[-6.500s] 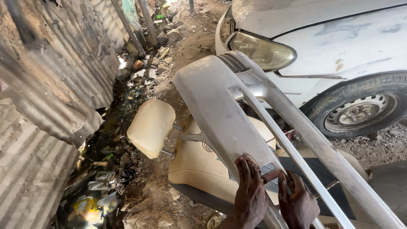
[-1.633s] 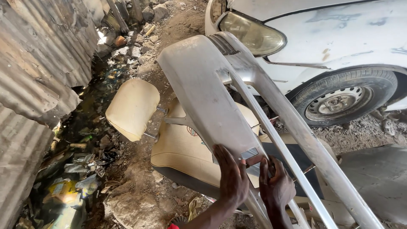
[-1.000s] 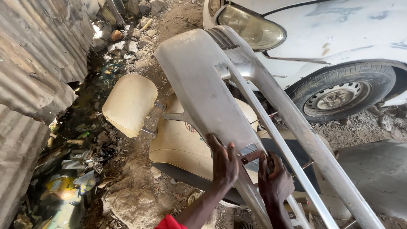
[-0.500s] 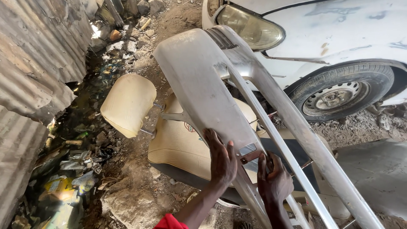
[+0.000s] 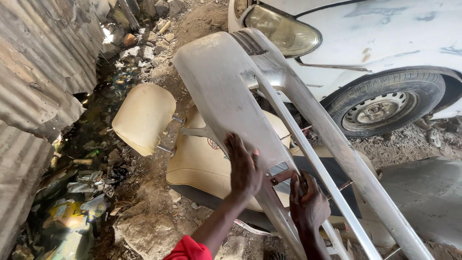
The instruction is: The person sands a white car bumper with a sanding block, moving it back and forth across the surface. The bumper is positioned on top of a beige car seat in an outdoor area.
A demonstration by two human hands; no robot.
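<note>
Only the person's two forearms and hands come into sight from the bottom edge. The left hand (image 5: 244, 168) is bare: no glove, no ring, no watch or band at the wrist that I can make out. Its forearm is uncovered and slim, and lower down, near the elbow, a bright red sleeve (image 5: 188, 250) begins, soft cloth bunched into a rounded fold. The right hand (image 5: 308, 204) is bare too, with a bare wrist below it; no sleeve shows on that side. Nothing else of the clothing is in sight.

Corrugated metal wall (image 5: 43, 86), littered dirt ground (image 5: 159, 212)
</note>
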